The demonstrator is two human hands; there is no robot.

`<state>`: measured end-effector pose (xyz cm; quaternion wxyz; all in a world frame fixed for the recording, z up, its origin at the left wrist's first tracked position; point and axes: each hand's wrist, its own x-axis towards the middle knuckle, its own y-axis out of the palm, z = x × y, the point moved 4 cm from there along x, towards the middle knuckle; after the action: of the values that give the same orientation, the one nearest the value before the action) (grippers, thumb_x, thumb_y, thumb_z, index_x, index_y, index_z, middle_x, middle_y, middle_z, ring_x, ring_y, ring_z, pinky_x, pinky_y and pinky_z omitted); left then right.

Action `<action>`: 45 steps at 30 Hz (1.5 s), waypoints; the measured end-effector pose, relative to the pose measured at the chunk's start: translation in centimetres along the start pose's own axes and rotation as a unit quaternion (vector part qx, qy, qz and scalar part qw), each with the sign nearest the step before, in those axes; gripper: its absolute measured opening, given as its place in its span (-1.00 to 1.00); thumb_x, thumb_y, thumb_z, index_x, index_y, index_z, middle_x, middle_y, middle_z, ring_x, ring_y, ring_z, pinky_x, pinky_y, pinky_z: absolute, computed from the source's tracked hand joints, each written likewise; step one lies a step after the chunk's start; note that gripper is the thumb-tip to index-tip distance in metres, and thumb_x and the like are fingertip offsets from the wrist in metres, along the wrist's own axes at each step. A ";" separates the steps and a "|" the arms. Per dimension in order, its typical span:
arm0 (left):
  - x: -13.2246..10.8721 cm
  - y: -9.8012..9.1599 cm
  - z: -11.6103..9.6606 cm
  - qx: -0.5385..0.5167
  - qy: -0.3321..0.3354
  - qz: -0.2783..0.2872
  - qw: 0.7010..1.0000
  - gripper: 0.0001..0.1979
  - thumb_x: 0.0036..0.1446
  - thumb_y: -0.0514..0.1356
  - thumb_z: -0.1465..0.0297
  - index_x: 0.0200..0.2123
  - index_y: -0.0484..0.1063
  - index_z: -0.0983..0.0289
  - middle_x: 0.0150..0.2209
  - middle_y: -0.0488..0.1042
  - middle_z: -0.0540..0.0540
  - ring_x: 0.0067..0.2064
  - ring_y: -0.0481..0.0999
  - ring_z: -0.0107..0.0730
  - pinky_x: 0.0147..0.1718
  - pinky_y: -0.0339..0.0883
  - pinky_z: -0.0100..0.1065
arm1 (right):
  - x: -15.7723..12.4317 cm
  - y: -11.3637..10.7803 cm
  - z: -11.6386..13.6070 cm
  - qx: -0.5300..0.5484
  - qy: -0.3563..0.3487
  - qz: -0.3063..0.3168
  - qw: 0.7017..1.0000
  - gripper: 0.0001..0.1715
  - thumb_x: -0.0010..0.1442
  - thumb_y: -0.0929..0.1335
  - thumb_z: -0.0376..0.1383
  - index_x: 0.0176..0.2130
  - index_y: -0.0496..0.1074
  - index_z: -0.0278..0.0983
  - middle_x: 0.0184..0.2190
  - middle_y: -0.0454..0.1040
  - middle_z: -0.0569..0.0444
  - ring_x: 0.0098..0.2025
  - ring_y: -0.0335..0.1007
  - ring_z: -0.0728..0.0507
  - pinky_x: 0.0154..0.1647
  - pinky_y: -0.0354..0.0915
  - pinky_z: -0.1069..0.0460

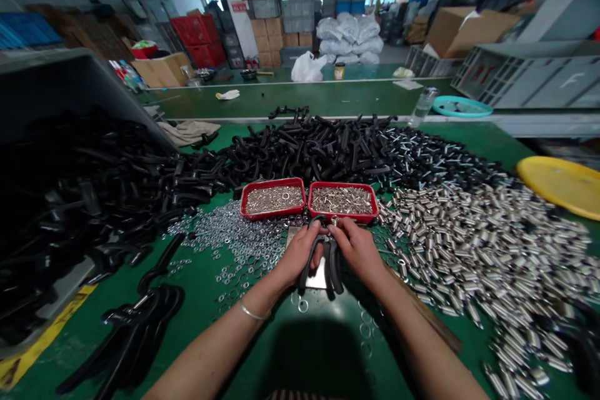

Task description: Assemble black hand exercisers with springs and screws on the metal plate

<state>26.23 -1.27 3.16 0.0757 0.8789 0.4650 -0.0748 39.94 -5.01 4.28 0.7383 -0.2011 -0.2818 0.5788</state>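
Note:
Both my hands are at a black two-handled hand grip (334, 265), its handles spread toward me over a small metal plate (317, 276). My left hand (304, 250) is closed around its left side near the top. My right hand (357, 249) pinches at the upper right, where a small shiny metal piece (334, 220) shows by the fingertips; its exact kind is unclear. Just beyond my hands are two red trays of small metal parts, the left tray (242, 203) and the right tray (376, 205). Loose metal rings (303, 305) lie near the plate.
Black curved handles (323, 144) are heaped behind the trays, with black-headed screws (422, 153) beside them. Silver springs (469, 231) spread rightward; nuts (225, 231) lie left. A grey bin (117, 90) of black parts and stacked grips (145, 331) stand left. A yellow lid (562, 184) sits right.

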 end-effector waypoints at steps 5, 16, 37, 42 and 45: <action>0.1 0.9 -1.1 0.026 0.036 -0.001 0.999 -0.46 0.32 -0.08 -0.08 -0.41 0.33 0.25 -0.74 0.22 -0.10 -0.71 0.18 -0.50 -0.68 0.06 -0.45 | 0.0 -0.4 0.3 0.019 -0.011 -0.031 0.999 -0.68 0.37 0.23 -0.04 -0.30 0.32 -0.19 -0.47 0.45 0.10 -0.43 0.37 -0.13 -0.35 0.16 0.04; -1.0 -2.7 -0.1 0.338 0.135 -0.006 0.931 -0.57 0.34 -0.01 0.11 0.11 0.32 0.23 -0.04 0.55 0.22 -0.01 0.53 -0.08 0.00 0.36 -0.12 | -1.0 -0.4 1.6 0.121 -0.017 0.072 0.990 -0.67 0.39 0.22 -0.06 -0.27 0.38 -0.20 -0.36 0.50 0.09 -0.32 0.41 -0.13 -0.27 0.23 0.04; 4.4 -4.5 -4.3 0.715 0.137 0.031 0.685 -0.65 0.29 0.10 0.16 -0.21 0.57 0.29 -0.23 0.62 0.26 -0.19 0.62 -0.03 -0.17 0.44 -0.18 | 6.2 -3.9 0.0 -0.345 -0.076 0.040 0.935 -0.74 0.35 0.29 -0.26 -0.24 0.57 -0.25 -0.19 0.53 -0.08 -0.02 0.35 -0.23 0.00 0.23 -0.03; 10.1 -2.2 -6.2 0.737 0.192 0.014 0.647 -0.73 0.28 0.05 0.54 -0.12 0.55 0.38 -0.11 0.58 0.34 -0.05 0.56 -0.11 -0.06 0.36 -0.21 | 9.7 -0.7 -1.2 -0.394 -0.058 0.069 0.915 -0.80 0.29 0.34 -0.31 -0.18 0.57 -0.32 -0.12 0.53 -0.17 0.00 0.34 -0.26 -0.03 0.26 -0.04; 12.2 -1.8 -5.1 0.744 0.189 0.025 0.641 -0.76 0.25 0.09 0.57 -0.18 0.57 0.44 -0.15 0.58 0.40 -0.05 0.53 -0.03 -0.06 0.32 -0.13 | 10.5 0.7 -1.9 -0.397 -0.059 0.085 0.912 -0.75 0.32 0.27 -0.39 -0.13 0.54 -0.36 -0.12 0.53 -0.20 -0.01 0.33 -0.25 -0.01 0.24 -0.03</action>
<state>31.79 10.61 5.58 -0.6911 0.6449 0.2350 -0.2263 42.40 5.36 4.30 0.5280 -0.4657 -0.5134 0.4906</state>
